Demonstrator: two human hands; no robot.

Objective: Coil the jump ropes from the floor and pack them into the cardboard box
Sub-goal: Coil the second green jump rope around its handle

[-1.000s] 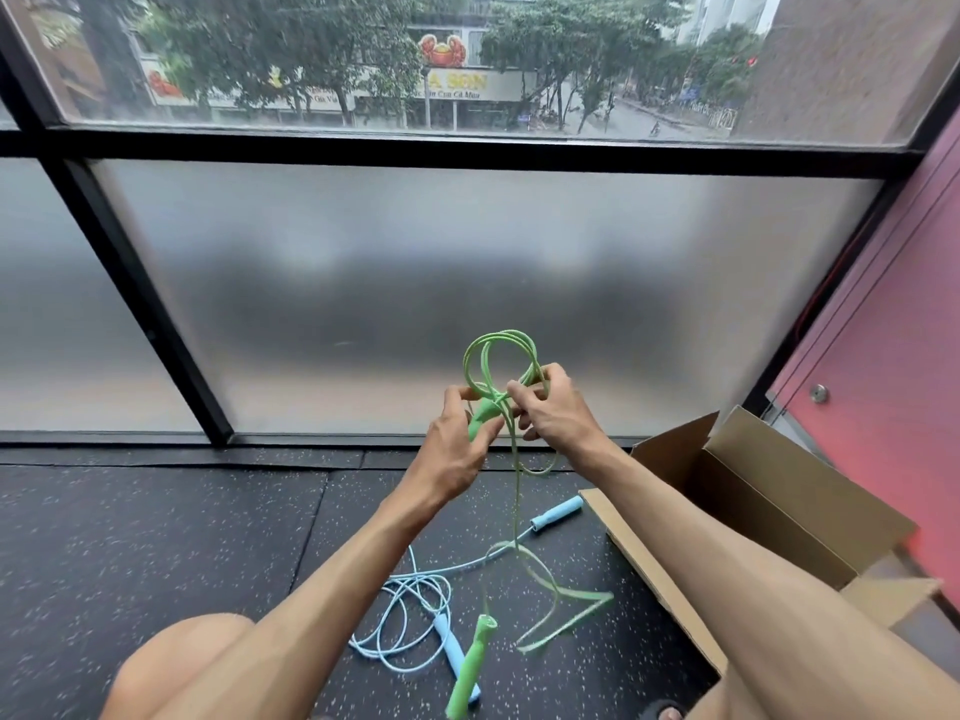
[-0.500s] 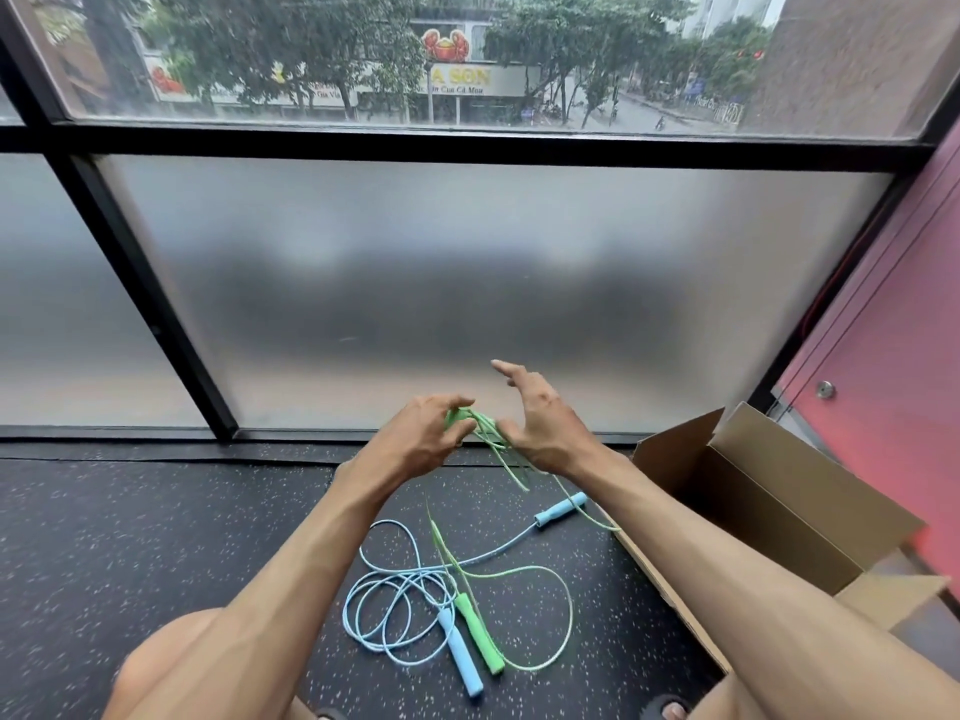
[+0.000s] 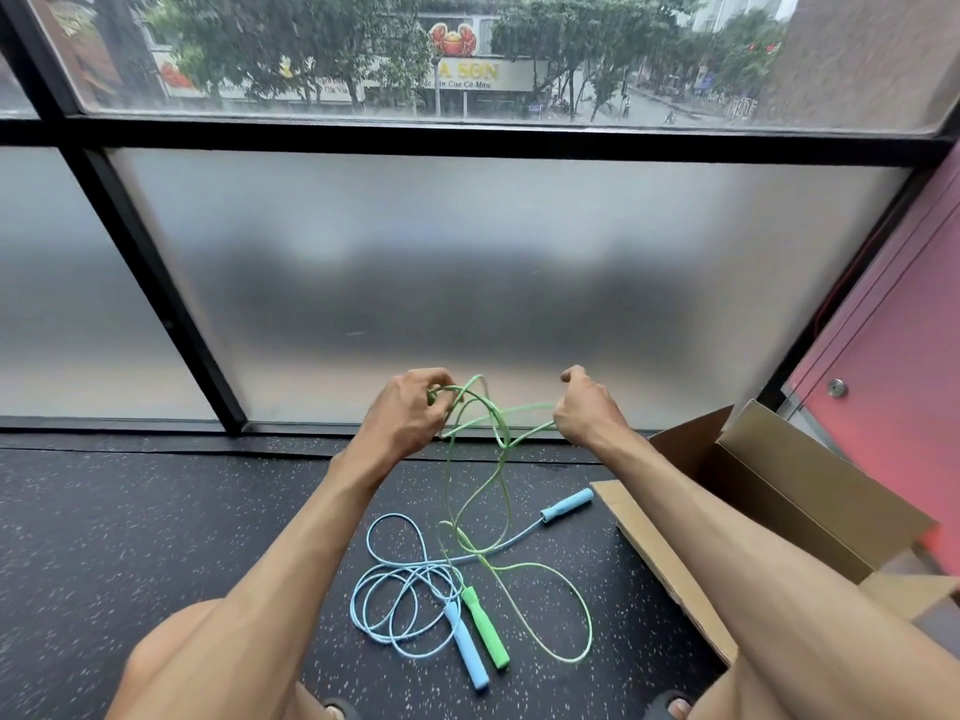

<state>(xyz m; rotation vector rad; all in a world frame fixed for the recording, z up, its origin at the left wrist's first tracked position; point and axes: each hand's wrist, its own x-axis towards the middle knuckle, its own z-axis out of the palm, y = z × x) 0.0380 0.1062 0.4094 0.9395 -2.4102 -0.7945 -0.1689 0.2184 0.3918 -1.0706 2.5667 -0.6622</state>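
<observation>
A green jump rope [image 3: 500,462] stretches in loose loops between my two raised hands. My left hand [image 3: 410,413] grips one bunch of its cord, and my right hand [image 3: 584,407] grips the cord further right. The rest of the green cord hangs down to the floor, where one green handle [image 3: 485,634] lies. A light blue jump rope [image 3: 400,589] lies loosely looped on the floor beneath, one blue handle [image 3: 467,649] beside the green one and the other [image 3: 567,504] near the box. An open cardboard box [image 3: 789,506] stands at the right.
The floor [image 3: 130,522] is dark speckled rubber. A frosted glass wall with black frames [image 3: 156,283] closes the space ahead. A pink wall [image 3: 893,387] rises behind the box. My knees and sandalled toes show along the bottom edge.
The tight green coil held a second ago has come apart. My hands dropped lower, then spread apart, drawing the cord out between them. More green cord and its handle now lie on the floor.
</observation>
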